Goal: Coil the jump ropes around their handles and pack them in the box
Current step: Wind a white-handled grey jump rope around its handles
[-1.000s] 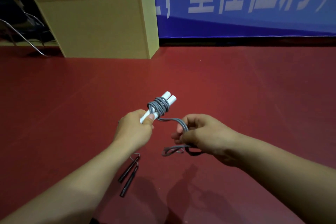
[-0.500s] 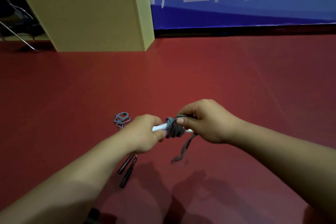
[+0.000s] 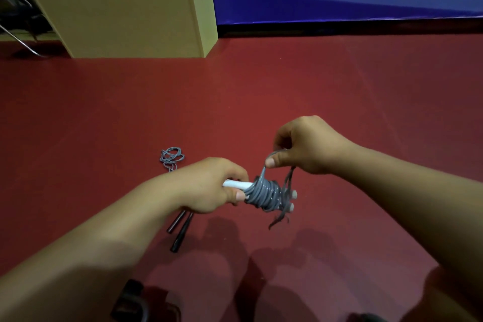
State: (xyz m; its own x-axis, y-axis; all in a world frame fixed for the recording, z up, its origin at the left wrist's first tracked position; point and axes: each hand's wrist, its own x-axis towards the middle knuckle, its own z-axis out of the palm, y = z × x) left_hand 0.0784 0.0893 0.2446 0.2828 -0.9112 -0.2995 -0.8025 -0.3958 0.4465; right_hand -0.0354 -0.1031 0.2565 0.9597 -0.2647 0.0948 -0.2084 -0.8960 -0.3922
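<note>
Head view: left hand (image 3: 209,185) grips white handles (image 3: 236,184); right hand (image 3: 305,148) pinches gray rope (image 3: 264,195).

Both forearms bare from frame edge to wrist, no sleeve visible on my feed. Left hand (image 3: 209,185) bare: no glove, ring or watch visible. Right hand (image 3: 311,146) likewise bare, wrist unadorned. Short, trimmed nails on both thumbs. Dark shapes at bottom edge possibly my footwear or trouser hem; too dim and cropped to say.
</note>
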